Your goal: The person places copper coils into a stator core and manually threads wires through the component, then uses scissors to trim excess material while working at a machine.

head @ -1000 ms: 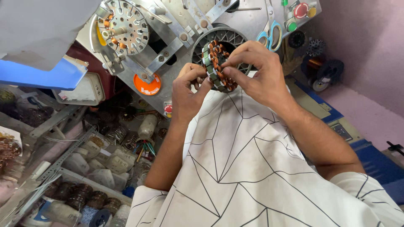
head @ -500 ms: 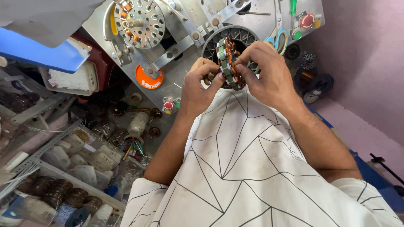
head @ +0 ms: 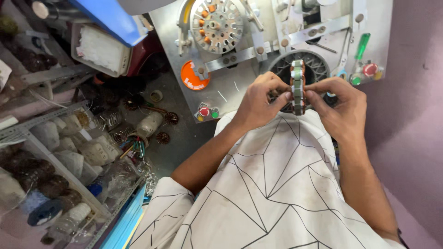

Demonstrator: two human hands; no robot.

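A round wound stator (head: 297, 86) with copper coils and pale green slot liners stands on edge between my hands, in front of the grey winding machine (head: 240, 55). My left hand (head: 258, 99) grips its left face with thumb and fingers. My right hand (head: 339, 108) pinches its right face. Behind the stator sits the machine's dark round fixture (head: 316, 64). My white shirt with black lines (head: 272, 193) fills the lower middle of the view.
A perforated metal disc (head: 217, 23) and an orange tag (head: 193, 76) are on the machine panel, with red and green buttons (head: 206, 112). Metal shelves (head: 55, 152) at left hold wire spools and bagged parts. A purple wall (head: 410, 115) rises at right.
The stator has turned from showing its coil face to standing edge-on between both hands. The view has shifted so the machine panel sits higher and more centred.
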